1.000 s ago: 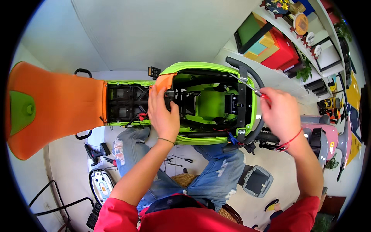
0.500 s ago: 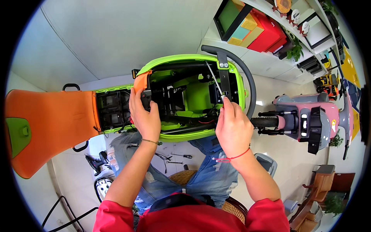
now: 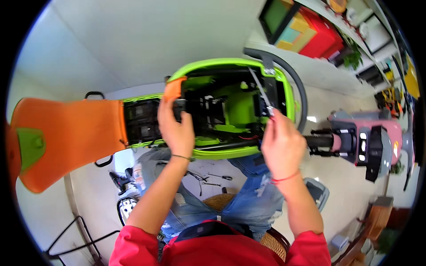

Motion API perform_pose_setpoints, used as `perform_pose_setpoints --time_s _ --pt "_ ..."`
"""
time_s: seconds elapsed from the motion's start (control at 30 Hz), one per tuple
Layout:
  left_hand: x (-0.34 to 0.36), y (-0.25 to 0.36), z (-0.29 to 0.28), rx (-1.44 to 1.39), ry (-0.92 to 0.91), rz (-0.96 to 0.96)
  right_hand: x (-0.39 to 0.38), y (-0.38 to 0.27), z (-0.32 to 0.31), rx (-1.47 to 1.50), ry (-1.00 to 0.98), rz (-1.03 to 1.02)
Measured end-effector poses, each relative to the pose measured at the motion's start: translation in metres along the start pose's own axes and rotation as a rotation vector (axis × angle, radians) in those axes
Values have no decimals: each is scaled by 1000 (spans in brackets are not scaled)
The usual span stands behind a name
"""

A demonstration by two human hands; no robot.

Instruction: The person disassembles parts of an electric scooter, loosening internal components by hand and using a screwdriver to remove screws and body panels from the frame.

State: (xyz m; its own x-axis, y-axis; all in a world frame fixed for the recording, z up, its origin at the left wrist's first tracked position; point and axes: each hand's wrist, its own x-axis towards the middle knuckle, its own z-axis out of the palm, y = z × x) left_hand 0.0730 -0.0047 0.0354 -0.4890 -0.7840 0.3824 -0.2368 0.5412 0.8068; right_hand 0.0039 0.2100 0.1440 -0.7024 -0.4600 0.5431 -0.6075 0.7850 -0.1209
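Observation:
A green scooter body [image 3: 208,63] lies across my view, its cavity showing black parts and wiring. My left hand [image 3: 175,131] grips the small orange panel [image 3: 174,86] at the cavity's left edge, beside a black component partly hidden by my fingers. My right hand [image 3: 283,146] holds a screwdriver [image 3: 261,88] by its handle, the long shaft slanting up and left toward the upper inner edge, near a black bracket. Contact at its tip is unclear.
An orange body panel [image 3: 66,137] extends left; shelves with boxes [image 3: 326,33] stand upper right. A pink scooter [image 3: 388,137] stands right. A drill [image 3: 118,179], tools [image 3: 211,184] and a grey bin [image 3: 317,193] are on the floor below.
My right hand with the screwdriver has moved left and down from the right rim, its shaft now more upright. My left hand stays on the small orange panel; the whole view shifted.

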Motion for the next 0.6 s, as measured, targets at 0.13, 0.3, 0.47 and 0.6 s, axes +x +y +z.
perform_pose_setpoints --time_s 0.13,0.3,0.47,0.6 --pt "0 10 -1 56 -20 -22 46 25 -45 225 -267 199" --pt "-1 9 -10 35 6 -82 101 20 -76 303 -484 180" --pt "-2 14 -13 2 -40 -83 105 -21 -107 178 -417 -85" --pt "0 5 -11 -49 -49 -41 115 -30 -93 157 -538 -111"
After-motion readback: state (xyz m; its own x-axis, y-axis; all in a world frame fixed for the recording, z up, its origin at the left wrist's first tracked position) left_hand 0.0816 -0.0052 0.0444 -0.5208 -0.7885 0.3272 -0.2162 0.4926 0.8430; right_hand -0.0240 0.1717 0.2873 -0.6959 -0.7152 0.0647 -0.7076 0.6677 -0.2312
